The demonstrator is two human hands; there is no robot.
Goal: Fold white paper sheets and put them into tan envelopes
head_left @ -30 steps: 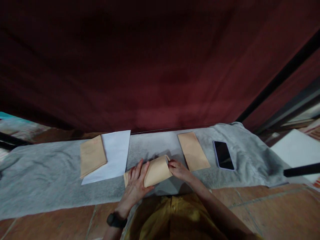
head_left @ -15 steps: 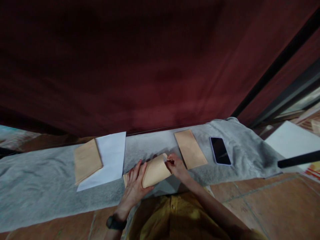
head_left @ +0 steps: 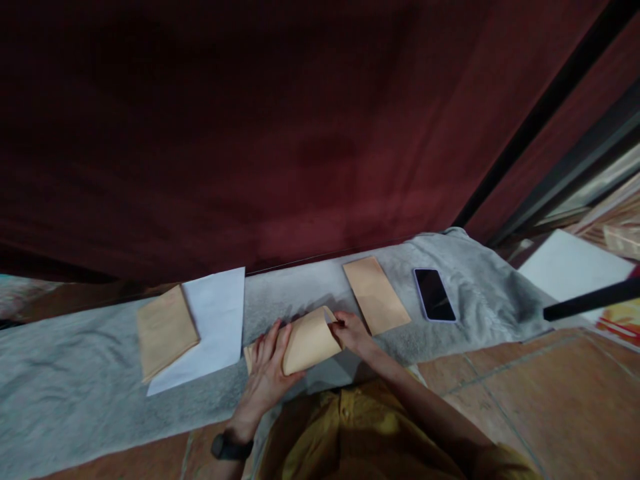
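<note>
A brown paper envelope (head_left: pixel 311 341) lies in front of me with its right end bulging open, and something pale shows just inside that opening. My left hand (head_left: pixel 270 363) rests flat on the envelope's left part, fingers stretched out, with a dark watch on the wrist. At the open end, my right hand (head_left: pixel 350 331) has its fingers bent and closed at the edge; the fingertips are partly hidden inside the mouth. Beyond the right hand lies another flat brown envelope (head_left: pixel 377 295). A stack of brown envelopes (head_left: pixel 167 332) sits at the left, partly on white paper (head_left: pixel 215 327).
A phone with a pale purple case (head_left: pixel 434 295) lies right of the flat envelope. Grey fleece cloth (head_left: pixel 75 387) covers the surface. Dark red fabric (head_left: pixel 300 167) rises behind it. A black bar (head_left: pixel 590 300) and a white board (head_left: pixel 575 267) are at the far right.
My right fingers have moved slightly further into the envelope's opening. My left hand keeps its place on the envelope. The view has shifted a little.
</note>
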